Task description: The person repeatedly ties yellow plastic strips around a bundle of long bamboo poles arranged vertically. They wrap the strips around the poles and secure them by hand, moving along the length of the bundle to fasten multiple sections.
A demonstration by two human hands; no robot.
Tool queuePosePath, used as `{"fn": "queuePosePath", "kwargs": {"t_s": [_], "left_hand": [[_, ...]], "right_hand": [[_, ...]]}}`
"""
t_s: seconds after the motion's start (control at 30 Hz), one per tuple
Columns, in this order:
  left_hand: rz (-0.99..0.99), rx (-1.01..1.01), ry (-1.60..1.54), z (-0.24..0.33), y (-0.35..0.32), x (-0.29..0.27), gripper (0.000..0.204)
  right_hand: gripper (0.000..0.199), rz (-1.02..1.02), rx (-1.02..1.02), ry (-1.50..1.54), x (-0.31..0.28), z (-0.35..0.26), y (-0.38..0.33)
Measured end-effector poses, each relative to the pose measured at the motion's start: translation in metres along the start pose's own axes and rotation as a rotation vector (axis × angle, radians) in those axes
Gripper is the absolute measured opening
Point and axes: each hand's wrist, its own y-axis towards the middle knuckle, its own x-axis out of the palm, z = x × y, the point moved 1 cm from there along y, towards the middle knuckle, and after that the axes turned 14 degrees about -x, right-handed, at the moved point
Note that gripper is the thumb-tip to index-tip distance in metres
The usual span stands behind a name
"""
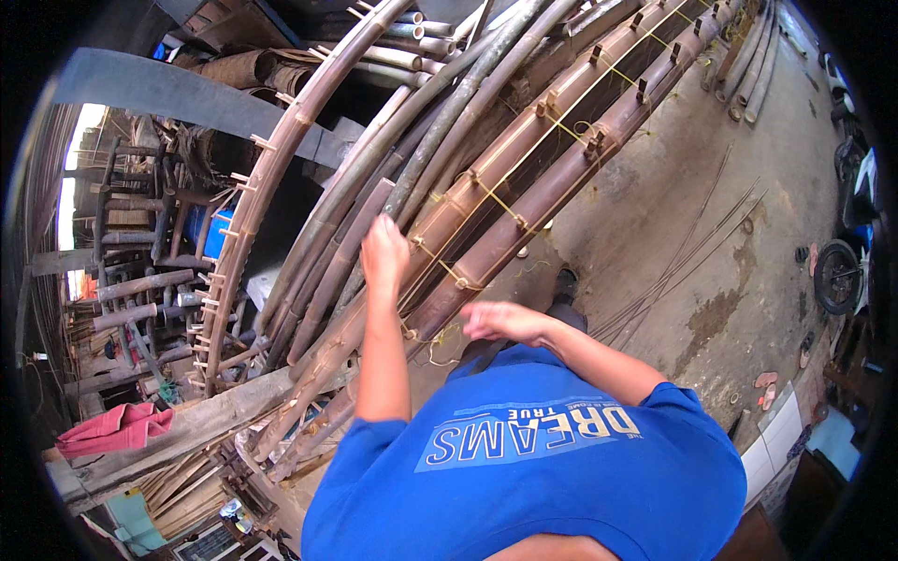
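Observation:
My left hand (pixel 383 251) is closed in a fist above the bamboo poles, by the cut end of a brown pole (pixel 372 201). What it grips, if anything, is too small to make out. Lower and to the right, my right hand (pixel 505 323) has its fingers bent together, slightly blurred; I cannot see what is in them. It is beside the near end of a long brown bamboo pole (pixel 440 304). That pole lies parallel to a second bamboo pole (pixel 449 210). Yellow cord (pixel 500 201) crosses between the two at short pegs, and loose cord (pixel 432 348) hangs below my right hand.
A curved bamboo piece with pegs (pixel 271 164) rises at left, near stacked poles (pixel 477 103). A red cloth (pixel 114 430) lies on a wooden beam (pixel 215 411). Thin rods (pixel 669 276) lie on the concrete floor at right, with a wheel (pixel 837 278) beyond.

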Motion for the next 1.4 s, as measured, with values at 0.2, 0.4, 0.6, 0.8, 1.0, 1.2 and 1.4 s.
{"fn": "queuePosePath", "kwargs": {"t_s": [0.2,0.4,0.6,0.8,1.0,1.2,1.4], "left_hand": [[-0.044,0.183,-0.105,-0.041,-0.069,0.059,0.029],[-0.027,0.075,-0.172,-0.058,-0.065,0.065,0.037],[-0.035,-0.009,-0.147,-0.080,-0.055,0.078,0.032],[-0.009,0.077,-0.426,-0.045,-0.069,0.061,0.019],[0.245,0.244,-0.571,-0.003,0.038,0.005,0.024],[0.202,0.196,-0.129,-0.066,0.092,0.039,0.024],[0.553,-0.217,-1.183,-0.317,0.166,-0.258,0.022]], "right_hand": [[0.032,0.609,-0.824,-0.195,0.075,-0.043,0.083],[0.060,0.002,-0.414,-1.884,0.066,-0.116,0.171],[0.054,-0.206,-0.512,-0.654,0.071,-0.141,0.125],[0.047,-0.345,-0.678,-1.247,0.006,0.002,0.024],[0.043,-0.302,-0.692,-1.330,0.018,-0.010,0.014],[0.037,-0.197,-0.582,-1.417,0.031,-0.012,0.014],[0.030,-0.139,-0.505,-1.878,0.047,0.039,0.004]]}}
